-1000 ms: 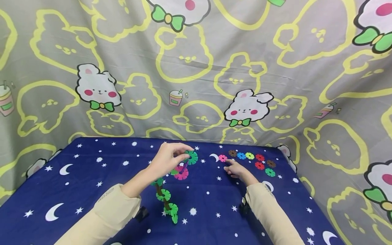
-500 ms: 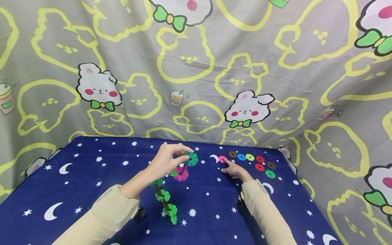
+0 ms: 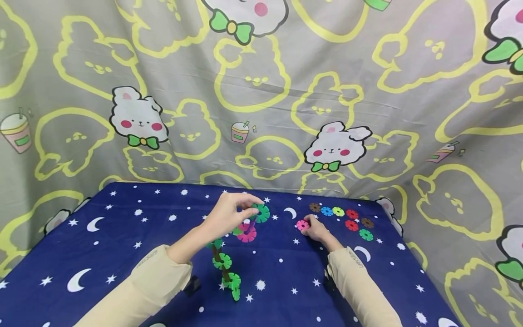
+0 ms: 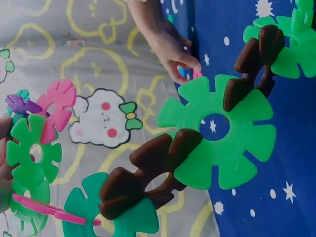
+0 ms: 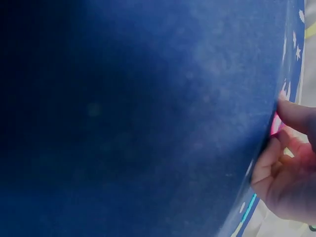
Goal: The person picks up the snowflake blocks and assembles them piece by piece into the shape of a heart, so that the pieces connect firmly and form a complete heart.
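Note:
My left hand (image 3: pixel 226 212) pinches the upper end of a chain of interlocking snowflake discs, near a teal disc (image 3: pixel 263 213). Below it the chain hangs with pink and purple pieces, then green discs (image 3: pixel 222 261) joined by brown ones. In the left wrist view a large green disc (image 4: pixel 247 143) sits slotted between two brown discs (image 4: pixel 160 173). On the right, my right hand (image 3: pixel 318 229) holds a loose pink disc (image 3: pixel 302 225) between thumb and fingers, low over the cloth. The right wrist view shows only a sliver of that pink disc (image 5: pixel 275 123) between the fingertips.
Loose discs lie at the back right of the star-patterned blue cloth (image 3: pixel 143 281): brown (image 3: pixel 314 207), blue (image 3: pixel 327 211), yellow-green (image 3: pixel 338 211), two red (image 3: pixel 351 225), another brown (image 3: pixel 367 223) and a green one (image 3: pixel 366 235). A patterned curtain (image 3: pixel 196 81) rises behind the table.
My right hand has reached the pink disc, taken hold of it and drawn it nearer, away from the row of discs. The left hand keeps the chain in nearly the same place.

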{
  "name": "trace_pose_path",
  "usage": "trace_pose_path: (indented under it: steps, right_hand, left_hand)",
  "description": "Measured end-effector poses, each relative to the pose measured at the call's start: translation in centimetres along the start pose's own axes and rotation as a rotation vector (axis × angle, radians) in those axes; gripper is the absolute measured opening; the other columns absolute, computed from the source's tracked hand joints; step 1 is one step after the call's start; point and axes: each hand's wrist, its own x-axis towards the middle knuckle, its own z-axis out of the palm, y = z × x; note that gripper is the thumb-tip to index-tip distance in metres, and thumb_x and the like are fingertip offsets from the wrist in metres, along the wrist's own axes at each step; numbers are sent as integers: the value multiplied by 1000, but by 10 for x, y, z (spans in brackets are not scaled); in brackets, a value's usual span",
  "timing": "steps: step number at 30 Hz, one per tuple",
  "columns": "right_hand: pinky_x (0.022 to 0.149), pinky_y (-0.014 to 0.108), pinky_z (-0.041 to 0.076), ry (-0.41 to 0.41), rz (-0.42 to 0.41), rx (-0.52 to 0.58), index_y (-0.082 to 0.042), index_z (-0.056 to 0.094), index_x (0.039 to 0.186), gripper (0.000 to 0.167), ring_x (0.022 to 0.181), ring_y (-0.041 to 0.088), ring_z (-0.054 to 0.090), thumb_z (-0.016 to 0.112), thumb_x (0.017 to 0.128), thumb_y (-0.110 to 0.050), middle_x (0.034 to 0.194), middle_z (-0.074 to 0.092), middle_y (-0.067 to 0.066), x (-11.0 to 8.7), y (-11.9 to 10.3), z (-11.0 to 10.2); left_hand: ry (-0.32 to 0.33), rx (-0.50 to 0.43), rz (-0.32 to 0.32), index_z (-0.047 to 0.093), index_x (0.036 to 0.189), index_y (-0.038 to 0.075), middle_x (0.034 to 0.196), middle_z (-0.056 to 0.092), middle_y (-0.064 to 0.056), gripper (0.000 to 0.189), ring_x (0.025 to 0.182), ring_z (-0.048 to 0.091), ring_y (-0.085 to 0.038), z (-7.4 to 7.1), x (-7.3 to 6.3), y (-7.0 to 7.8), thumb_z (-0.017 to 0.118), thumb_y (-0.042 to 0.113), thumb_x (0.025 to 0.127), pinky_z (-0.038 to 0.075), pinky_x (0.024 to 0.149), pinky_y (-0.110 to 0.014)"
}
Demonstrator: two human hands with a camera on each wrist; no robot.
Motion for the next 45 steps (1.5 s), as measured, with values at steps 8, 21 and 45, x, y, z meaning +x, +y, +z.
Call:
trace_pose_path:
  steps: [8,21,45]
  right_hand:
    - [70,42,42,22,24,-82,-10,54,98,35,85,30,52,76,72,-18,90,54,14,-58,-96,-56]
    - [51,25,45,-57,-205,360,7,54,91,13,55,11,52,59,86,-4,68,61,12,-132,-206,-136]
    - [55,16,46,-32,-78,1045,6,39,128,39,53,3,54,51,92,-7,63,60,-7,-195,-301,-153]
  left_hand:
    - [-11,1,-6,69,101,7,74,66,0,19,66,60,-15,3,4,5,66,5,82,36,43,-21]
    - [-1,-33,-7,68,103,7,76,67,-2,20,59,56,-14,2,5,6,63,5,84,39,45,-22]
    - [216,-108,65,68,96,5,70,64,-2,16,65,62,-14,24,7,2,67,2,80,48,62,-25]
